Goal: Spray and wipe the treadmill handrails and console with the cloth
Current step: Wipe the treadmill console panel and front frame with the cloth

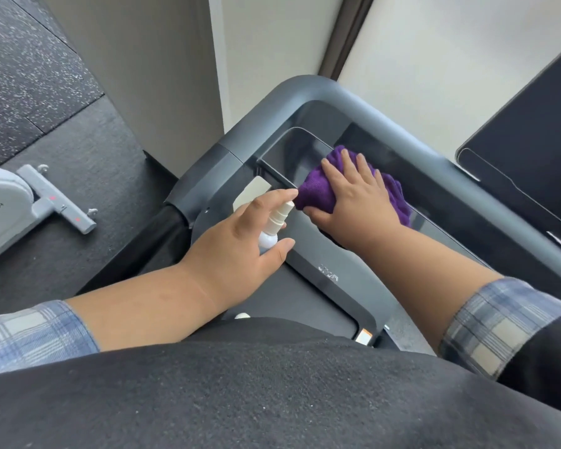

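My right hand presses flat on a crumpled purple cloth that lies in the dark recessed tray of the treadmill console. My left hand holds a small white spray bottle, its nozzle tilted up toward the cloth and the index finger stretched along its top. The grey handrail bends around the console's far corner and runs off to the right. Both forearms reach out of plaid sleeves.
A black screen stands tilted at the right behind the rail. A pale wall and a column rise just beyond the treadmill. On the speckled dark floor at left sits the grey foot of another white machine. My dark clothing fills the bottom.
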